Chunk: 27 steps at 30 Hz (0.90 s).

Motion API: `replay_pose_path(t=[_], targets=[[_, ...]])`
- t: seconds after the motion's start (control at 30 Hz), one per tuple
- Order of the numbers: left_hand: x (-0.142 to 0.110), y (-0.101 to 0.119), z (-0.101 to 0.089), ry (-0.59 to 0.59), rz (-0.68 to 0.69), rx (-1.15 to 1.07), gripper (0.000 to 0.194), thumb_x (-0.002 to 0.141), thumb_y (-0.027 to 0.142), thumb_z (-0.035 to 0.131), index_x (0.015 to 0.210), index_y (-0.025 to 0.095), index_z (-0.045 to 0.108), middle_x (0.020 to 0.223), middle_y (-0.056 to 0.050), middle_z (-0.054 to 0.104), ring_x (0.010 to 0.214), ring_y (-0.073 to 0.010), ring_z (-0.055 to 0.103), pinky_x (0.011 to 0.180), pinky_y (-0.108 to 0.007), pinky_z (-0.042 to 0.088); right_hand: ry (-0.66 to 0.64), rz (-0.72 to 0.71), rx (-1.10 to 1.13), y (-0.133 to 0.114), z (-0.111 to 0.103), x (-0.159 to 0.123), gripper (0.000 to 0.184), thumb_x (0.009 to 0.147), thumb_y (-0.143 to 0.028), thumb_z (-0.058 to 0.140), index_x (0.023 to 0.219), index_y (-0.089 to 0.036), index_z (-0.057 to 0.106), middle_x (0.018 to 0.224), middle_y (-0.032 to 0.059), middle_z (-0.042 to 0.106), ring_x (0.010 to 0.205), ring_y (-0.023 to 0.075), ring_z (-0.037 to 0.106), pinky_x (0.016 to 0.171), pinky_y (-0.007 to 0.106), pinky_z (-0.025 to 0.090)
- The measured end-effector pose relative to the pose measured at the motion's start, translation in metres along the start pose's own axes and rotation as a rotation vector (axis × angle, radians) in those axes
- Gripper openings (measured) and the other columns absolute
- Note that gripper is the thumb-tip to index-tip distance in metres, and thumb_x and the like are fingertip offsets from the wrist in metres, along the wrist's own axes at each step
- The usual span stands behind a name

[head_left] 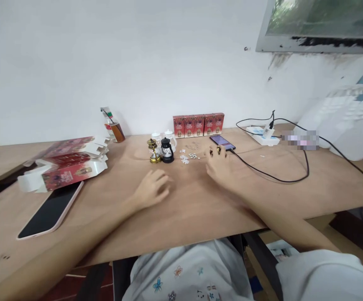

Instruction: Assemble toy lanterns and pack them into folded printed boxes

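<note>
My left hand [152, 190] rests on the wooden table [200, 205] with its fingers loosely curled and nothing in it. My right hand [219, 165] lies further back, its fingers closed on a small gold-and-black object [215, 151] that I cannot make out. Just past it lies a dark phone [222, 142] with a black cable plugged in. Small white pieces [188, 157] are scattered between my hands and two small lanterns, one gold [153, 151] and one black [167, 151]. Behind them stands a white lantern [169, 136].
A row of red boxes [198, 124] stands against the wall. Flattened red cartons [67, 164] are piled at the left above a pink-edged phone [51, 210] lying face up. A white power strip [263, 135] with cables sits back right. A bottle [114, 127] leans by the wall.
</note>
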<state>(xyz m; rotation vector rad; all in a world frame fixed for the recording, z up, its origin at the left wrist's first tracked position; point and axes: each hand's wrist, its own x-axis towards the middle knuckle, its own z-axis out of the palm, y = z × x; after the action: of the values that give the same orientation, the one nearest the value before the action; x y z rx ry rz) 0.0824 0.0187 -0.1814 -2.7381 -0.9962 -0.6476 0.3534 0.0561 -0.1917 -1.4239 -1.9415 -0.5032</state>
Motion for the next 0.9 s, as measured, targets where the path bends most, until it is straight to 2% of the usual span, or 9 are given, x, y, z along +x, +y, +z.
replay_pose_path(t=[0.13, 0.23, 0.3, 0.4, 0.47, 0.57, 0.67, 0.77, 0.9], targets=[[0.001, 0.016, 0.023, 0.011, -0.147, -0.344, 0.024, 0.083, 0.025, 0.05, 0.105, 0.018, 0.056, 0.107, -0.01, 0.061, 0.1, -0.0217, 0.057, 0.088, -0.037, 0.044, -0.034, -0.194, 0.1, -0.009, -0.006, -0.002, 0.025, 0.083, -0.011, 0.048, 0.104, -0.016, 0.059, 0.119, 0.0199, 0.053, 0.115, 0.0371, 0.041, 0.093, 0.061, 0.036], [0.005, 0.015, 0.029, 0.085, -0.28, -0.624, 0.052, 0.075, 0.032, 0.065, 0.122, 0.019, 0.047, 0.125, -0.012, 0.055, 0.115, -0.0243, 0.053, 0.099, -0.041, 0.041, 0.034, -0.383, 0.296, -0.027, -0.011, -0.007, 0.019, 0.086, -0.022, 0.053, 0.104, -0.019, 0.06, 0.121, 0.0153, 0.052, 0.116, 0.0314, 0.042, 0.098, 0.054, 0.038], [0.008, 0.015, 0.033, 0.091, -0.287, -0.828, 0.07, 0.068, 0.035, 0.073, 0.128, 0.02, 0.041, 0.131, -0.013, 0.051, 0.118, -0.026, 0.052, 0.099, -0.04, 0.042, 0.054, -0.499, 0.451, -0.039, -0.012, -0.013, 0.021, 0.085, -0.03, 0.058, 0.105, -0.022, 0.06, 0.122, 0.0125, 0.051, 0.117, 0.0276, 0.044, 0.099, 0.049, 0.041], [0.011, 0.018, 0.038, 0.017, -0.27, -1.0, 0.063, 0.065, 0.035, 0.076, 0.12, 0.018, 0.048, 0.118, -0.01, 0.059, 0.107, -0.0256, 0.058, 0.091, -0.037, 0.047, 0.039, -0.634, 0.592, -0.048, -0.009, -0.023, 0.027, 0.082, -0.036, 0.063, 0.107, -0.025, 0.058, 0.124, 0.0108, 0.049, 0.12, 0.0253, 0.045, 0.099, 0.046, 0.043], [0.011, 0.02, 0.04, -0.023, -0.302, -1.032, 0.054, 0.064, 0.034, 0.077, 0.11, 0.017, 0.053, 0.106, -0.007, 0.063, 0.098, -0.0242, 0.06, 0.086, -0.035, 0.048, 0.057, -0.629, 0.626, -0.048, -0.004, -0.028, 0.035, 0.081, -0.036, 0.065, 0.113, -0.026, 0.054, 0.127, 0.0114, 0.046, 0.123, 0.0256, 0.044, 0.098, 0.046, 0.045], [0.011, 0.021, 0.039, 0.008, -0.366, -1.132, 0.049, 0.064, 0.032, 0.078, 0.104, 0.017, 0.054, 0.101, -0.005, 0.064, 0.096, -0.022, 0.06, 0.085, -0.032, 0.047, 0.168, -0.51, 0.657, -0.044, 0.001, -0.033, 0.044, 0.08, -0.031, 0.065, 0.119, -0.026, 0.048, 0.133, 0.0129, 0.038, 0.125, 0.0271, 0.044, 0.097, 0.046, 0.047], [0.01, 0.02, 0.036, 0.075, -0.43, -1.191, 0.048, 0.062, 0.032, 0.078, 0.101, 0.017, 0.053, 0.1, -0.004, 0.064, 0.096, -0.0212, 0.06, 0.087, -0.033, 0.046, 0.246, -0.367, 0.586, -0.043, 0.001, -0.034, 0.025, 0.081, -0.024, 0.061, 0.106, -0.025, 0.056, 0.133, 0.0116, 0.036, 0.125, 0.0289, 0.042, 0.099, 0.05, 0.045], [0.01, 0.019, 0.034, 0.123, -0.498, -1.193, 0.054, 0.058, 0.033, 0.081, 0.101, 0.018, 0.052, 0.101, -0.004, 0.064, 0.096, -0.0213, 0.06, 0.088, -0.034, 0.045, 0.22, -0.321, 0.497, -0.042, -0.003, -0.032, 0.01, 0.084, -0.022, 0.057, 0.092, -0.024, 0.062, 0.126, 0.0102, 0.045, 0.119, 0.0278, 0.045, 0.099, 0.049, 0.042], [0.012, 0.017, 0.033, 0.283, -0.581, -1.198, 0.06, 0.053, 0.033, 0.082, 0.102, 0.018, 0.051, 0.105, -0.005, 0.064, 0.101, -0.0217, 0.059, 0.092, -0.035, 0.045, 0.179, -0.401, 0.475, -0.042, -0.004, -0.029, 0.013, 0.086, -0.019, 0.053, 0.094, -0.025, 0.062, 0.105, 0.0072, 0.061, 0.105, 0.0233, 0.052, 0.091, 0.043, 0.043]])
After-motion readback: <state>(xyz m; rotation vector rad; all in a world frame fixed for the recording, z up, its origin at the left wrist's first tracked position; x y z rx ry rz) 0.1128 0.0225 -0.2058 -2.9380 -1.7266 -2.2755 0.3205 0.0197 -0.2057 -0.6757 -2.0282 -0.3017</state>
